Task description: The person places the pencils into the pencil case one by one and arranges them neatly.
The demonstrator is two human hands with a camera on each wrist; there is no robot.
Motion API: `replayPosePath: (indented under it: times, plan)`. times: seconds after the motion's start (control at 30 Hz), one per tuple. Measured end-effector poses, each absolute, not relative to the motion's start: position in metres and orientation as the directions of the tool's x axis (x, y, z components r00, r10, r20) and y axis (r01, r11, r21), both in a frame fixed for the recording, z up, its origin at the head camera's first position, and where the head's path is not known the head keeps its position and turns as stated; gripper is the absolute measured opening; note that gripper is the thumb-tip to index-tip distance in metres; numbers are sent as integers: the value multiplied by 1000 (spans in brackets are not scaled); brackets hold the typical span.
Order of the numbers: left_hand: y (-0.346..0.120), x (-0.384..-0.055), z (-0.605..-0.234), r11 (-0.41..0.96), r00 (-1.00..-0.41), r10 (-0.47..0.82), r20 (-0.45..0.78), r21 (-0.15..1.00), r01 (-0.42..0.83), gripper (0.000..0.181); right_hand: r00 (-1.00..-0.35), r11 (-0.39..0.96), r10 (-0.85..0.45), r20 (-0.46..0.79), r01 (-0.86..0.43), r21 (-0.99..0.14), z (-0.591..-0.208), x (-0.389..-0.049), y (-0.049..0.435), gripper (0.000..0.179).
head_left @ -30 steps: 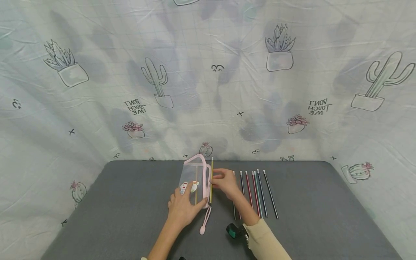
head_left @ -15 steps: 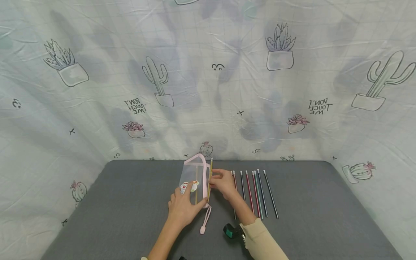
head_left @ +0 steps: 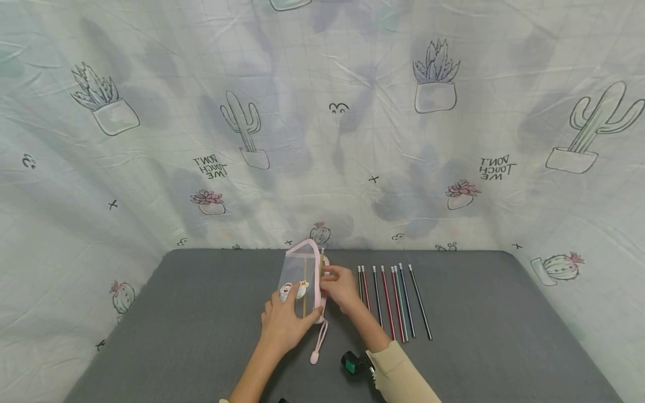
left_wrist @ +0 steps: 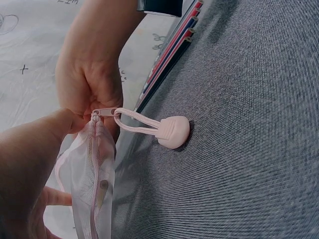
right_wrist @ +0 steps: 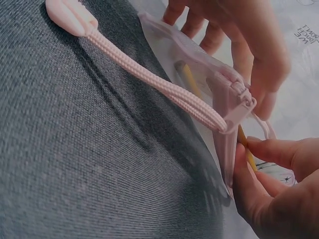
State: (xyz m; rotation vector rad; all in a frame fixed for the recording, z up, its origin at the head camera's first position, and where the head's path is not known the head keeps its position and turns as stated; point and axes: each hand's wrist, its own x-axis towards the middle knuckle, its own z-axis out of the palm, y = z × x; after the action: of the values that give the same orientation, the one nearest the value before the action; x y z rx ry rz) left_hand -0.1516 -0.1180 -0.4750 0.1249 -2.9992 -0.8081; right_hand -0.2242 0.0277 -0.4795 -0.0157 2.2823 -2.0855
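Note:
A see-through mesh pencil case (head_left: 294, 270) with pink edging and cartoon stickers lies on the grey table, its zipped side unfastened toward the right. My left hand (head_left: 285, 326) grips its near part, thumb by the zip's end and fingers spread over the mesh. One yellowish pencil (head_left: 305, 270) shows through the mesh inside. At the opening, my right hand (head_left: 342, 287) pinches another yellow pencil (right_wrist: 250, 160) between thumb and fingers; part of it is within the case's mouth. A pink cord with a rounded zip pull (left_wrist: 173, 132) hangs from the near end.
Right of my right hand, several pencils (head_left: 387, 296) with white-tipped ends lie roughly side by side, in dark, red and green-blue colours. A black wrist device (head_left: 353, 362) sits by the right sleeve. A cactus-print cloth (head_left: 322, 140) hangs behind the table's far edge.
My right hand has moved left, bringing the yellow pencil from beside the case into its opening. The left hand has stayed in place on the case.

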Motion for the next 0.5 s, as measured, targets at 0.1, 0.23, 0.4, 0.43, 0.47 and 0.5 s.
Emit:
replayPosePath:
  times: [0.1,0.23,0.4,0.43,0.47,0.5]
  plan:
    - [-118,-151,-475,860,-996,-88,15,505,-68,86,-999,108,-43,-33,28,-994,-481,-225,26,43]
    - [-118,-151,-476,856,-996,-89,26,512,-63,85,-998,117,-45,-45,40,-992,-481,-226,25,42]
    - [-119,-150,-476,857,-995,-88,40,513,-55,85,-998,130,-54,-41,34,-991,-481,-226,24,42]
    - [-119,-150,-476,858,-995,-89,41,511,-55,85,-998,132,-58,-39,31,-991,-481,-225,25,41]
    - [-119,-150,-476,859,-995,-87,43,509,-53,85,-998,134,-60,-37,28,-991,-480,-225,25,41]
    - [-119,-150,-476,859,-995,-87,42,508,-54,85,-997,133,-63,-33,25,-991,-480,-225,26,41]
